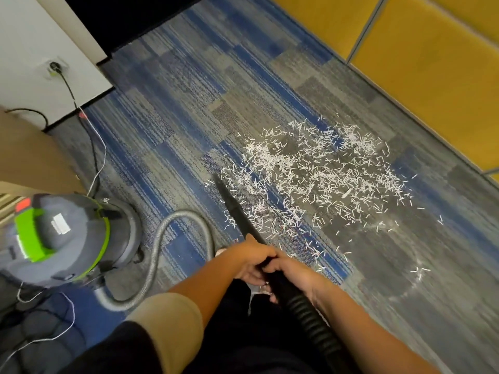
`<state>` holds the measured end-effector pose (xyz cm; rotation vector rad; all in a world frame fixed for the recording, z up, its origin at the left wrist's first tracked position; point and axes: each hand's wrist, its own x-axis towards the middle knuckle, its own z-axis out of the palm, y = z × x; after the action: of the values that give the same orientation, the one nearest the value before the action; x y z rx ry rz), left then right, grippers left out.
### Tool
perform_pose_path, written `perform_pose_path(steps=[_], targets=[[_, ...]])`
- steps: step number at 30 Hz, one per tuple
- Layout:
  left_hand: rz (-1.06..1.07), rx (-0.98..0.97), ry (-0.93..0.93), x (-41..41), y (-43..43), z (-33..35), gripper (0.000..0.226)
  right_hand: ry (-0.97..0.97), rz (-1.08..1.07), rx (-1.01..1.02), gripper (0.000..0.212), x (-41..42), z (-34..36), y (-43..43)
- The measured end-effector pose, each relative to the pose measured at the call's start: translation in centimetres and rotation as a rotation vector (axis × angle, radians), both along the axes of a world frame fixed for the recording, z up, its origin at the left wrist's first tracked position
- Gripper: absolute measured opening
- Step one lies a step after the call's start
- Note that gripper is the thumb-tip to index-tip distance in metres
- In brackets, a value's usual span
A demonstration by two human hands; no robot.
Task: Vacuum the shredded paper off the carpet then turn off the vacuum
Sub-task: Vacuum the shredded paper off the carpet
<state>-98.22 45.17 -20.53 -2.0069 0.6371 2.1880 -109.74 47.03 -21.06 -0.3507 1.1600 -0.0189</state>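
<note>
The shredded paper (318,179) lies scattered on the carpet (189,103). The nozzle (235,209) has its tip at the paper's left edge and slants back toward the person. Just nearer than the paper, the left hand (251,260) and right hand (294,276) grip the nozzle, touching each other. The vacuum (67,238) stands well left of the paper, with its hose (162,238) looping between them. Farther left and beyond the paper, a cord (93,147) runs from a wall socket (55,67) toward the vacuum. Wall panels (418,63) run along right of the paper.
</note>
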Motion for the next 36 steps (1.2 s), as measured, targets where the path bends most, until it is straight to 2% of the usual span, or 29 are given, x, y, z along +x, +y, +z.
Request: perform_pose_path(steps=[3,10,13,18,22,24,29,32,36], targets=[[0.043,-0.007,-0.033,-1.1,0.6,0.0,0.016,-0.013,0.022,-0.014,0.027,-1.1,0.1,0.3],[0.123,-0.001,-0.047,-3.2,1.6,0.2,0.009,-0.048,0.082,-0.046,0.030,-3.1,-0.2,0.9],[0.126,0.004,-0.024,-3.6,1.3,0.8,0.016,-0.029,0.104,-0.059,0.035,-3.8,-0.1,0.7],[0.163,0.010,0.029,-4.0,0.7,0.8,0.021,-0.024,0.120,-0.063,0.030,-4.3,-0.9,-0.1],[0.160,0.068,0.014,-3.5,0.9,0.1,0.010,-0.062,0.110,-0.025,0.028,-3.9,-1.0,0.1],[0.161,0.081,-0.011,-3.0,1.4,-0.4,0.015,-0.076,0.120,-0.013,0.027,-3.6,-1.0,0.5],[0.182,0.032,-0.045,-3.0,1.8,-1.0,0.003,-0.032,0.068,-0.017,0.031,-3.1,-1.5,0.8],[0.177,-0.019,-0.044,-3.0,1.5,-1.7,0.025,0.028,0.020,-0.004,0.038,-3.2,-1.5,0.4],[0.135,-0.017,-0.034,-2.0,1.0,-1.7,0.025,0.026,-0.020,-0.015,0.032,-2.4,-0.7,0.1]])
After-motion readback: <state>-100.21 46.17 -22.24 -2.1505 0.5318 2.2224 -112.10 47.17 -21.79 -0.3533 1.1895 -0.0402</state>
